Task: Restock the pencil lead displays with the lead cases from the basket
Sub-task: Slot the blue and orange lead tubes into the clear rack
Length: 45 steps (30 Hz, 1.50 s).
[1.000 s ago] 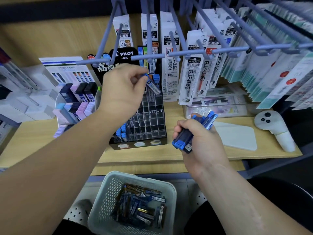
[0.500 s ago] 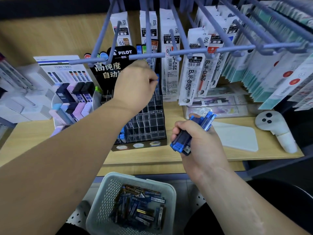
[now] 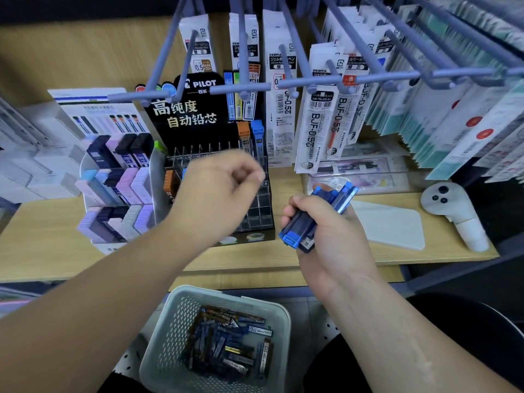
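Lead cases (image 3: 314, 219), a blue bunch of them, are gripped in the right hand (image 3: 337, 245), whose fingers wrap round the bundle above the front of the counter (image 3: 42, 245). Just to its left stands the black display rack (image 3: 256, 214) with its rows of clear compartments. The left hand (image 3: 218, 188) hovers in front of the rack, fingers curled in. It is blurred, but no case shows between them.

In the rack's back row an orange case (image 3: 243, 136) and a blue case (image 3: 257, 134) stand upright side by side, and a few orange ones (image 3: 169, 180) sit further left. Most compartments on the near right side look bare.

Below the counter edge, the pale basket (image 3: 170, 327) holds a loose heap of blue and brown cases (image 3: 229, 347). To the left is a second display (image 3: 113, 180) of pastel cases, and refill packs (image 3: 320, 109) hang on hooks above.

I'd judge the restocking is only partly done, with the handful, the heap and many slots left.
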Each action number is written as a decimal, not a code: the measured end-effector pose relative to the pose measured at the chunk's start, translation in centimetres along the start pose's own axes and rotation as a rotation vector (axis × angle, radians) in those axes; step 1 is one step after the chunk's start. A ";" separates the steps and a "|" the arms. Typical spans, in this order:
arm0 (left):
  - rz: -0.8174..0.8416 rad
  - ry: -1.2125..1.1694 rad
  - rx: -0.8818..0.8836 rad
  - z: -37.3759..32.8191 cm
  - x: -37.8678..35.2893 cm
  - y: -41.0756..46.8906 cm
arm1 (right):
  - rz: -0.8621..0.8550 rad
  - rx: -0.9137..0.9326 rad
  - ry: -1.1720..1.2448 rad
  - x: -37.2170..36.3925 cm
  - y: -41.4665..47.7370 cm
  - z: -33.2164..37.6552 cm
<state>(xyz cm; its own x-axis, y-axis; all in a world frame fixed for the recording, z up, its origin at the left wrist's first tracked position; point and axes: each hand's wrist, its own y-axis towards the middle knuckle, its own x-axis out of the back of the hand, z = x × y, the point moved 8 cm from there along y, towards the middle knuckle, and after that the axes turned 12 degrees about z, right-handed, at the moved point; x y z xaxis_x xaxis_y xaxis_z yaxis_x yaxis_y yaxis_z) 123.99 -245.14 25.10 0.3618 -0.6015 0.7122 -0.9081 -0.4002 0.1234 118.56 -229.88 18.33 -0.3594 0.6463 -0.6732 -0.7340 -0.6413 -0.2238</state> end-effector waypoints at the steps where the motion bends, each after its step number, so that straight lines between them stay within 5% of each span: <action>1: 0.078 -0.127 0.089 0.4 -0.9 -1.2 | -0.008 0.009 0.006 0.0 0.0 0.0; 4: 0.267 -0.462 0.242 0.4 -3.4 -4.5 | -0.032 0.023 0.009 0.0 0.0 0.0; 7: 0.283 -0.530 0.163 -0.5 -4.1 -6.1 | -0.058 0.038 0.018 0.1 -0.1 -0.1; 16: 0.069 0.095 -0.351 -3.5 -3.2 -6.6 | -0.027 0.003 0.009 -0.1 -0.4 -0.4; 21: -0.051 0.162 -0.470 -3.6 -2.7 -7.3 | 0.003 -0.046 -0.082 -0.3 -0.7 -0.4; 28: -0.174 -0.030 -0.257 -3.1 -1.5 -6.9 | 0.034 -0.091 -0.076 -0.8 -0.5 -0.6; 33: -0.068 -0.508 0.104 -0.9 -2.5 -6.1 | 0.020 -0.076 -0.044 -0.7 -0.4 -0.5; 37: -0.099 -0.714 0.209 0.3 -2.7 -5.8 | 0.015 -0.060 -0.050 -0.6 -0.3 -0.5; 45: -0.264 -0.406 0.119 0.6 3.1 -1.6 | -0.022 -0.085 -0.018 -0.1 -0.4 -0.8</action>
<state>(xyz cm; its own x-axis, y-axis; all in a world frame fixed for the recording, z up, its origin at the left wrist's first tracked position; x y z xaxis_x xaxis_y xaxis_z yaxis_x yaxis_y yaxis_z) 126.67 -246.76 26.69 0.6506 -0.6801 0.3380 -0.7526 -0.6370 0.1669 119.30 -230.03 17.93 -0.3548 0.6676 -0.6545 -0.6907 -0.6590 -0.2978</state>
